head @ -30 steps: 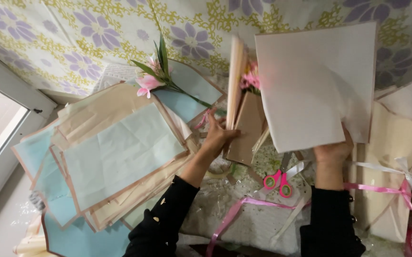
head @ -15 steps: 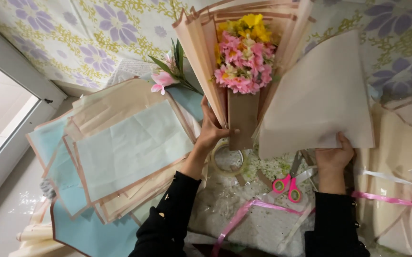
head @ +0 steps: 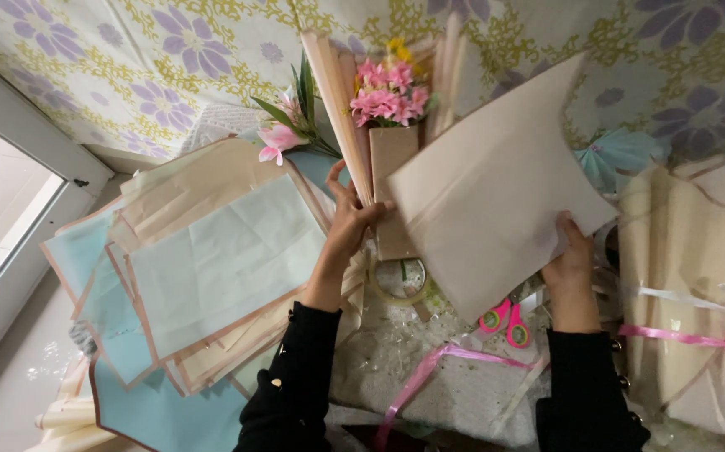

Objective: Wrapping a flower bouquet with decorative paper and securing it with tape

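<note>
My left hand (head: 347, 224) grips the lower part of a bouquet (head: 383, 92) of pink and yellow flowers wrapped in beige paper, held upright over the table. My right hand (head: 570, 266) holds a large beige wrapping sheet (head: 496, 192) by its lower right corner, laid slantwise against the bouquet's right side. The sheet covers part of the bouquet's brown inner wrap (head: 391, 155). Both arms wear black sleeves.
A stack of pale blue and beige paper sheets (head: 212, 259) lies at left, with a loose pink lily (head: 283, 134) above it. A tape roll (head: 400, 280), pink-handled scissors (head: 504, 320) and pink ribbon (head: 429, 368) lie below. Another wrapped bundle tied with ribbon (head: 697, 318) stands at right.
The bouquet has swung round so its flowers show, then moved a little farther from me. The beige sheet has dropped from in front of the bouquet to its right side, tilted.
</note>
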